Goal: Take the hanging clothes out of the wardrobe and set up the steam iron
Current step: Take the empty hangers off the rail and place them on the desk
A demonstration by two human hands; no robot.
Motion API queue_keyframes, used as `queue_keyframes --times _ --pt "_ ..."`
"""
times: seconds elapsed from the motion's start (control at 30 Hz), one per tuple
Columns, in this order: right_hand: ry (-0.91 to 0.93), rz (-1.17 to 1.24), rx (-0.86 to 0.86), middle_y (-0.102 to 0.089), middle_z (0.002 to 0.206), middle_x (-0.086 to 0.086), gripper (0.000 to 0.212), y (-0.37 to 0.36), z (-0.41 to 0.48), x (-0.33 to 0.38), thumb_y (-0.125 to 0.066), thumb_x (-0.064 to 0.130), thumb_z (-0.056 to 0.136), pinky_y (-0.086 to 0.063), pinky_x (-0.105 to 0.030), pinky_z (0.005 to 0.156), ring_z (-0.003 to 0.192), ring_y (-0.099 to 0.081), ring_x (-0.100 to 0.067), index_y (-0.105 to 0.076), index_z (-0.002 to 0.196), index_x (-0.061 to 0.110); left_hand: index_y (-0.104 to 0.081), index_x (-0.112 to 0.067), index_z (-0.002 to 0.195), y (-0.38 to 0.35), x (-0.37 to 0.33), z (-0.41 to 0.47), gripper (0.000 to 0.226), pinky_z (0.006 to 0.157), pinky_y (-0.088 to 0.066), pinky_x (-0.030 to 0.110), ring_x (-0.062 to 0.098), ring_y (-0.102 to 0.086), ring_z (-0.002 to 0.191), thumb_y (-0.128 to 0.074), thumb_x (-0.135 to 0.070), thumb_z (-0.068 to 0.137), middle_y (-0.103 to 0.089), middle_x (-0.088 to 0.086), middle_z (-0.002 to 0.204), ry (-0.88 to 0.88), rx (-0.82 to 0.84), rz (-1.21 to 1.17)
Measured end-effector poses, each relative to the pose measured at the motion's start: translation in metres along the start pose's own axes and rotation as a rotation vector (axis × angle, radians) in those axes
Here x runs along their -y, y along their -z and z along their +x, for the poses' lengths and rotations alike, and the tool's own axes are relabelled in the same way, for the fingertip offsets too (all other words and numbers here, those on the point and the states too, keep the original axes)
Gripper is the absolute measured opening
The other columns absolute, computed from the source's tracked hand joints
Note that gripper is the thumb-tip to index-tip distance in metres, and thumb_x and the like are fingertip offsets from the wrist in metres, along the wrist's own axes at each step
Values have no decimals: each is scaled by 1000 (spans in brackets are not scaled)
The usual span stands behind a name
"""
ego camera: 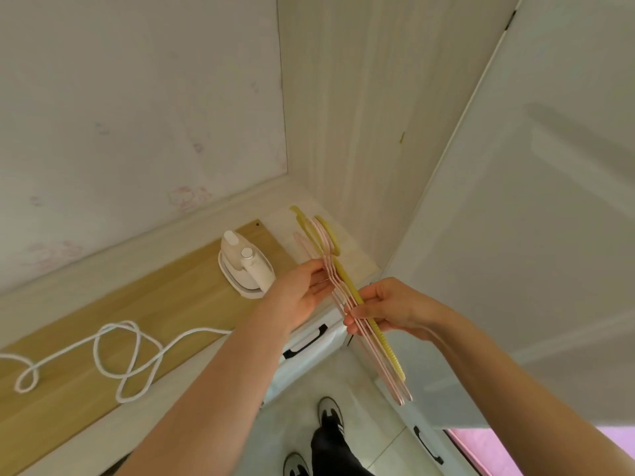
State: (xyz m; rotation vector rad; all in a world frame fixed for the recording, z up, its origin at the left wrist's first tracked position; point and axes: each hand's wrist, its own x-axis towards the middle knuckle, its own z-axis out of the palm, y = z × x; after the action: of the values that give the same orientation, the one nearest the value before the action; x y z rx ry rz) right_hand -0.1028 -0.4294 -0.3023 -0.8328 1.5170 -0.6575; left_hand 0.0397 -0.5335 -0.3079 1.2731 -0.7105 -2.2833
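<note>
Bare hangers point(343, 276) bundled, hooks toward 11 o'clock. left hand point(302, 297) curls round necks, right hand point(388, 310) pinches bars, likely squaring stack for one carry. At 10 o'clock, steam iron point(245, 269) upright on desk point(171, 304); cord point(130, 352) loose at 8. No clothes visible.

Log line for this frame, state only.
left hand: pinches hangers | right hand: grips hangers | hangers: bare bundle, no clothes | steam iron: on desk, untouched | cord: looped on desk

- White cord point(113, 359), left of the steam iron point(245, 266), runs off the left edge.
- Left grip point(302, 297) hides the iron's right edge.
- Right grip's point(388, 310) fingers point(360, 317) cover part of the hangers point(343, 276).
</note>
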Motion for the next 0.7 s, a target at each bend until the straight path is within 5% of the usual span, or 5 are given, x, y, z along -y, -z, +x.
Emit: queue_keyframes --times 0.17,0.37,0.57,0.7 --pt "-8 -9 -18 -74 91 -14 16 13 32 16 -65 3 87 -59 -32 79 85 -73 -21 -69 101 -4 -64 -4 91 14 -34 27 7 90 -53 34 23 -66 87 -58 -8 92 -67 13 94 -169 -140 154" --pt "-33 -93 -38 -73 84 -12 17 31 80 42 -62 -3 88 -53 -19 56 70 -72 -15 -66 103 -9 -66 -4 109 13 -80 49 31 90 -52 34 24 -67 97 -47 -25 99 -72 13 102 -307 -53 63" --pt "3 -353 -147 -75 80 -4 9 48 133 54 -64 4 86 -53 -16 67 75 -73 -12 -70 82 10 -67 -7 103 10 -105 77 33 91 -48 31 19 -67 95 -52 -35 96 -73 7 100 -296 -66 42" --pt "0 -572 -239 -75 77 -5 13 56 170 51 -65 6 79 -57 -29 74 74 -72 -14 -68 70 15 -66 -8 91 15 -108 99 17 88 -48 29 15 -65 80 -62 -25 90 -70 4 82 -247 -160 4"
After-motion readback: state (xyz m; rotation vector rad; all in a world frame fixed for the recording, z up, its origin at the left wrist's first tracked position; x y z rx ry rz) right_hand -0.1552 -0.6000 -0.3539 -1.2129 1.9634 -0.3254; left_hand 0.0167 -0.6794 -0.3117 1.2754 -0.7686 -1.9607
